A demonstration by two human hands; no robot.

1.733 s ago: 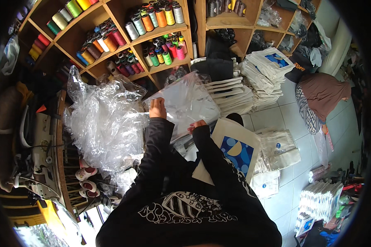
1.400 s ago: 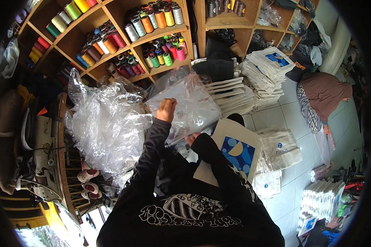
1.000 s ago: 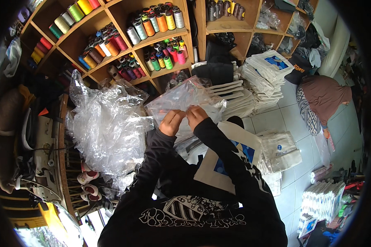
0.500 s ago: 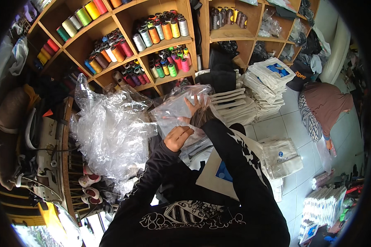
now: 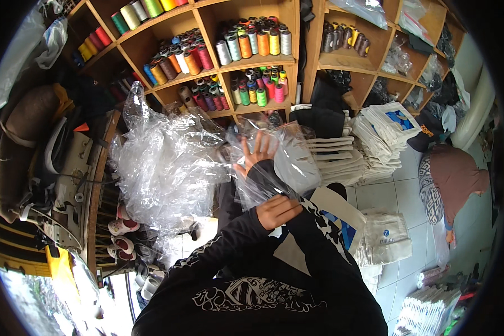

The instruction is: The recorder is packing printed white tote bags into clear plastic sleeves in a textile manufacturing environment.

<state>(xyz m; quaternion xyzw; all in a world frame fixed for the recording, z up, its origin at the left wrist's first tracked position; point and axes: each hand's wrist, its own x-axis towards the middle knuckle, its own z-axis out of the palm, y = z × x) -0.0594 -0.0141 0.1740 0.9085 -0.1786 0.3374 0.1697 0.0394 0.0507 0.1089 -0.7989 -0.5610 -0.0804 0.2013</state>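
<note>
My right hand (image 5: pixel 257 151) is pushed into a clear plastic bag (image 5: pixel 299 162), its fingers spread flat and showing through the film. The bag reaches over the right wrist and part of the sleeve. Closed at the bag's near edge, my left hand (image 5: pixel 278 211) pinches the film beside my right forearm. A big heap of crumpled clear plastic bags (image 5: pixel 162 168) lies left of both hands. Below my right arm is a cream cloth bag (image 5: pixel 288 255) with a blue print, partly hidden by the sleeve.
Stacks of folded cream cloth bags (image 5: pixel 383 134) stand at the right, with another cloth bag (image 5: pixel 387 238) on the tiled floor. Wooden shelves (image 5: pixel 257 63) hold thread spools ahead. A person (image 5: pixel 459 179) crouches at far right. A sewing machine (image 5: pixel 67 168) stands left.
My right hand has gone deeper into the plastic bag, with its fingers spread wider. My left hand has shifted right and nearer, still gripping the film. The view has swung left.
</note>
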